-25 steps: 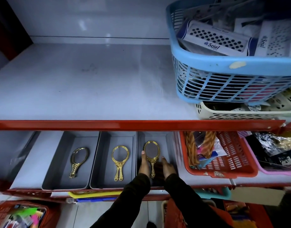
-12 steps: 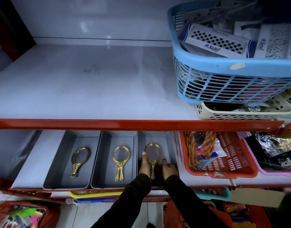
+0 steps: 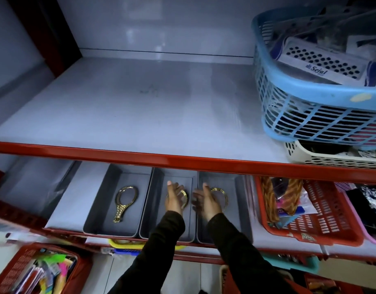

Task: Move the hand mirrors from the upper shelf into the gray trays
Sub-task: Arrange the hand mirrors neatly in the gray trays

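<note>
- Two arms in dark sleeves reach up from the bottom of the frame into the lower shelf, side by side, palms down and fingers pointing away from the camera.
- The left hand [image 3: 174, 201] hovers over the middle gray tray [image 3: 147, 211], its fingers spread loosely; it covers most of the middle mirror [image 3: 185, 197], of which only a curve of gold rim shows at the hand's right edge. Whether the fingers touch the mirror cannot be told.
- The right hand [image 3: 207, 203] reaches over the inner wall of the right gray tray [image 3: 239, 187], fingers loosely open and slightly blurred. The gold rim of the right mirror [image 3: 222, 193] arcs out just beside its knuckles; contact cannot be told.
- Neither hand shows a closed grasp on anything.
- The left mirror [image 3: 124, 201] lies flat and alone in the left gray tray [image 3: 102, 206], its oval head toward the back and its gold handle toward the front, tilted a little to the left.
- The three trays sit touching in a row under the red shelf edge [image 3: 182, 160].
- On the upper shelf [image 3: 129, 107] above, a blue basket [image 3: 310, 96] of packets sits at the right, stacked on a cream basket [image 3: 322, 160].
- A red basket [image 3: 322, 211] stands just right of the trays on the lower shelf.
</note>
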A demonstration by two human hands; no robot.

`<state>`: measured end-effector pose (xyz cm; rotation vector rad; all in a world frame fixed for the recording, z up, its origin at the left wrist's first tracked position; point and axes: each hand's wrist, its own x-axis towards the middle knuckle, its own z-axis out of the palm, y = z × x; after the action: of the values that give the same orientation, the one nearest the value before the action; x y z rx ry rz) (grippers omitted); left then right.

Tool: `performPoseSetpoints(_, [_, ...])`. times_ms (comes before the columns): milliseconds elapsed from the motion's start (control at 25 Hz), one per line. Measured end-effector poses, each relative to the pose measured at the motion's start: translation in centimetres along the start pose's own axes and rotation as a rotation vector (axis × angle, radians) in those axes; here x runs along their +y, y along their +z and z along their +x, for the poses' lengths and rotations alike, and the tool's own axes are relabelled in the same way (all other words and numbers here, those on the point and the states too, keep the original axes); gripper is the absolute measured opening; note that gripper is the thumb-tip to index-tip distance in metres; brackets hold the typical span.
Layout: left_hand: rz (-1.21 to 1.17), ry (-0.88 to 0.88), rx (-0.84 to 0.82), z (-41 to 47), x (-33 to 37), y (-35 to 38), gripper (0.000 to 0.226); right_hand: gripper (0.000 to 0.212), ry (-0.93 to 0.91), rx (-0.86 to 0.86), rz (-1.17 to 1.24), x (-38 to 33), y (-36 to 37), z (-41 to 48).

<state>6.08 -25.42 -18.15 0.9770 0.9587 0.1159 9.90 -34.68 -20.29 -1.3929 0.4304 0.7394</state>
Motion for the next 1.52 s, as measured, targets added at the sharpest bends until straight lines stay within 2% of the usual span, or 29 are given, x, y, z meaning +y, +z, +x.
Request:
performPoseSetpoints(120, [0.045, -0.116, 0.060, 0.5, 1.1, -2.8, 0.078, 0.071, 0.095, -0.053, -0.085, 1.6, 3.9, 0.1])
performPoseSetpoints(280, [0.035, -0.248, -0.024, 0.4, 1.3, -4.4, 0.080, 0.075, 0.151, 0.003, -0.155, 3.7, 5.3, 0.9])
performPoseSetpoints(720, [0.117, -0.330, -0.119, 2.1, 1.4, -6.4, 0.081, 0.081, 0.185, 0.128, -0.017, 5.4, 6.7, 2.4])
performPoseSetpoints(1000, [0.138, -0.362, -0.148, 2.1, 1.8, -7.0, 0.083, 0.074, 0.114, 0.172, -0.081, 5.4, 7.0, 1.5])
performPoseSetpoints(1240, [0.103, -0.240, -0.114, 2.7, 3.7, -8.6, 0.083, 0.066, -0.015, 0.190, 0.010, 3.8, 7.9, 0.2])
performPoseSetpoints(1400, [0.030, -0.109, -0.117, 4.5, 6.6, -12.0, 0.079, 0.062, -0.043, 0.056, 0.092, 2.3, 11.3, -0.7])
performPoseSetpoints(1520, [-0.004, -0.047, 0.037, 6.1, 8.1, -15.5, 0.076, 0.066, 0.005, -0.073, 0.091, 2.6, 15.0, -0.8])
